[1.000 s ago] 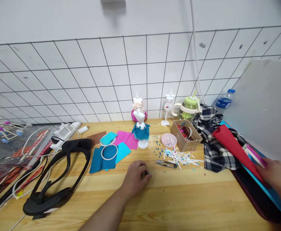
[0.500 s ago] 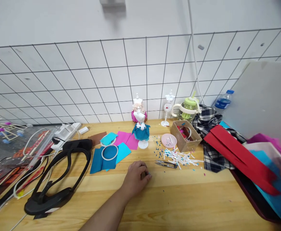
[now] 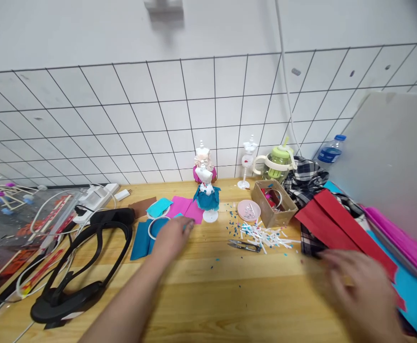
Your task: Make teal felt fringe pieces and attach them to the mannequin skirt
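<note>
My left hand reaches over the paper pieces, its fingertips near a pink crepe sheet. Its fingers look loosely apart, and I see nothing in them. Partly beneath it are a teal sheet and a tape ring. A small dress form in a teal paper skirt stands just beyond. My right hand, blurred by motion, hovers at the right beside folded red paper. Thumb and fingers are spread, with no object visible between them.
Black thread snips lie beside scattered white paper strips. Behind are a pink dish, a cardboard box, a bare dress form and a green-lidded cup. A black head strap and cables occupy the left.
My left hand has moved left and forward, from bare wood to the paper pieces. My right hand has come in from the right edge, leaving the stacked coloured paper, which now lies flatter.
</note>
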The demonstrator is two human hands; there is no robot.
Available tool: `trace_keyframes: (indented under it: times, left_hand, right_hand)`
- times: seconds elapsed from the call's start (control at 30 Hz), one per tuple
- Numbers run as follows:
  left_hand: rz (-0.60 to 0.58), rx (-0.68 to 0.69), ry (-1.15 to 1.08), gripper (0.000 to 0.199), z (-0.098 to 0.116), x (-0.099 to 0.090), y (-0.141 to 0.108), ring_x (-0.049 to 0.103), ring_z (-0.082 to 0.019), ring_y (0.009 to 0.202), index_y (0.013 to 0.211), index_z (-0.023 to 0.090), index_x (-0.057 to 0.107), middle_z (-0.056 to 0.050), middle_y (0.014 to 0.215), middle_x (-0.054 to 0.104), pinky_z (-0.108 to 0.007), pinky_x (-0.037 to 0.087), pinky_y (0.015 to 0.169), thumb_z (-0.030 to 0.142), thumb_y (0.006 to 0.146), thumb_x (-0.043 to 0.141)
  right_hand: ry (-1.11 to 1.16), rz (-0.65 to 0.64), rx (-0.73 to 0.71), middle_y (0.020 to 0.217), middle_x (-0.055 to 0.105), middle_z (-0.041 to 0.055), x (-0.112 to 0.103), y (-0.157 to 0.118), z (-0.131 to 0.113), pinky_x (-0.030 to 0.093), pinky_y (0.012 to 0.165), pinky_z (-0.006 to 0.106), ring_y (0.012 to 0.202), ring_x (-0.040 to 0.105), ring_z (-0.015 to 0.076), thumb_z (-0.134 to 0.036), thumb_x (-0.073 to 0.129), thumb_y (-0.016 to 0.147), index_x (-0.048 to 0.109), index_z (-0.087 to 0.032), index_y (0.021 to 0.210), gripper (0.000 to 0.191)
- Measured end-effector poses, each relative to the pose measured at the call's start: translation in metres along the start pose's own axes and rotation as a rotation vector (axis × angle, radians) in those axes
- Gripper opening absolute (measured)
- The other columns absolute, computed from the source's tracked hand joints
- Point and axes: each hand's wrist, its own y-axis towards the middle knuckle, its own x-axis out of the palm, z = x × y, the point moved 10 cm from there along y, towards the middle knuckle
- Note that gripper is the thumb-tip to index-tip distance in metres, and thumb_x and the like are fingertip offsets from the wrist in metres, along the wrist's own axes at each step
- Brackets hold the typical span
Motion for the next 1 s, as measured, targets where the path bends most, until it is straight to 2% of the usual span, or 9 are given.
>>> trace_keyframes:
  times: [0.07, 0.1, 0.17, 0.27, 0.4, 0.53, 0.73, 0.9, 1.0]
  left_hand:
    - [-0.002, -0.075, 0.054, 0.034, -0.03, -0.01, 0.036, 0.063, -0.031, 0.1, 0.1, 0.023, 0.071, -0.011, 0.109, 0.07, -0.038, 0.045, 0.084, 0.039, 0.09, 0.042]
    - [0.002, -0.102, 0.071, 0.034, -0.044, -0.011, 0.053, 0.062, -0.031, 0.103, 0.101, 0.02, 0.07, -0.013, 0.111, 0.069, -0.038, 0.044, 0.086, 0.037, 0.089, 0.043]
    - [0.0, -0.161, 0.1, 0.036, -0.07, -0.007, 0.079, 0.061, -0.034, 0.104, 0.104, 0.015, 0.067, -0.018, 0.112, 0.068, -0.038, 0.043, 0.086, 0.039, 0.085, 0.05]
    - [-0.013, -0.222, 0.112, 0.043, -0.097, 0.004, 0.098, 0.063, -0.034, 0.098, 0.103, 0.013, 0.065, -0.02, 0.108, 0.068, -0.037, 0.045, 0.08, 0.046, 0.075, 0.063]
    - [0.027, -0.274, 0.071, 0.026, -0.115, 0.006, 0.104, 0.065, -0.03, 0.086, 0.083, 0.017, 0.064, -0.014, 0.086, 0.071, -0.033, 0.045, 0.074, 0.041, 0.073, 0.064]
    - [0.175, -0.331, -0.025, 0.025, -0.124, -0.02, 0.11, 0.064, -0.026, 0.078, 0.078, 0.018, 0.062, -0.009, 0.078, 0.069, -0.031, 0.045, 0.068, 0.043, 0.077, 0.058]
    - [0.496, -0.399, -0.178, 0.049, -0.138, -0.082, 0.103, 0.064, -0.02, 0.084, 0.117, 0.014, 0.049, -0.01, 0.103, 0.066, -0.028, 0.049, 0.066, 0.051, 0.091, 0.028]
    - [0.501, -0.442, -0.194, 0.048, -0.154, -0.095, 0.096, 0.066, -0.02, 0.077, 0.121, 0.014, 0.047, -0.012, 0.101, 0.067, -0.029, 0.05, 0.061, 0.047, 0.086, 0.042]
    - [0.458, -0.447, -0.127, 0.053, -0.156, -0.094, 0.091, 0.066, -0.026, 0.085, 0.122, 0.009, 0.049, -0.018, 0.104, 0.066, -0.036, 0.052, 0.069, 0.043, 0.08, 0.053]
  right_hand:
    - [0.097, -0.228, -0.263, 0.112, 0.067, 0.0037, 0.035, -0.002, -0.08, 0.047, 0.092, 0.049, 0.109, 0.06, 0.0286, -0.027, 0.054, 0.083, 0.065, -0.036, 0.108, 0.028]
    - [0.11, -0.317, -0.291, 0.122, 0.063, 0.0032, 0.05, -0.002, -0.103, 0.046, 0.096, 0.047, 0.115, 0.056, 0.0276, -0.028, 0.055, 0.085, 0.064, -0.034, 0.112, 0.029]
    - [0.102, -0.39, -0.228, 0.124, 0.062, 0.0057, 0.07, 0.003, -0.119, 0.046, 0.096, 0.044, 0.114, 0.056, 0.0259, -0.027, 0.053, 0.088, 0.062, -0.028, 0.117, 0.031]
    - [0.064, -0.425, -0.1, 0.111, 0.065, 0.0085, 0.092, 0.007, -0.109, 0.047, 0.093, 0.043, 0.105, 0.059, 0.025, -0.025, 0.047, 0.092, 0.063, -0.022, 0.116, 0.029]
    - [0.076, -0.458, -0.024, 0.105, 0.065, 0.0095, 0.108, 0.002, -0.092, 0.049, 0.086, 0.04, 0.099, 0.06, 0.0249, -0.031, 0.047, 0.093, 0.063, -0.02, 0.116, 0.03]
    - [0.128, -0.486, 0.011, 0.101, 0.065, 0.008, 0.111, 0.003, -0.089, 0.047, 0.085, 0.038, 0.1, 0.058, 0.025, -0.034, 0.048, 0.092, 0.066, -0.022, 0.106, 0.026]
    - [0.18, -0.495, 0.064, 0.105, 0.064, 0.0071, 0.114, 0.006, -0.086, 0.045, 0.086, 0.038, 0.102, 0.057, 0.0248, -0.031, 0.046, 0.091, 0.063, -0.023, 0.108, 0.026]
    - [0.197, -0.491, 0.079, 0.107, 0.064, 0.0068, 0.116, 0.005, -0.085, 0.045, 0.087, 0.038, 0.102, 0.058, 0.0242, -0.032, 0.045, 0.091, 0.062, -0.023, 0.11, 0.027]
    - [0.184, -0.496, 0.074, 0.108, 0.064, 0.0078, 0.114, 0.004, -0.085, 0.045, 0.088, 0.038, 0.103, 0.058, 0.0245, -0.032, 0.044, 0.092, 0.062, -0.022, 0.111, 0.028]
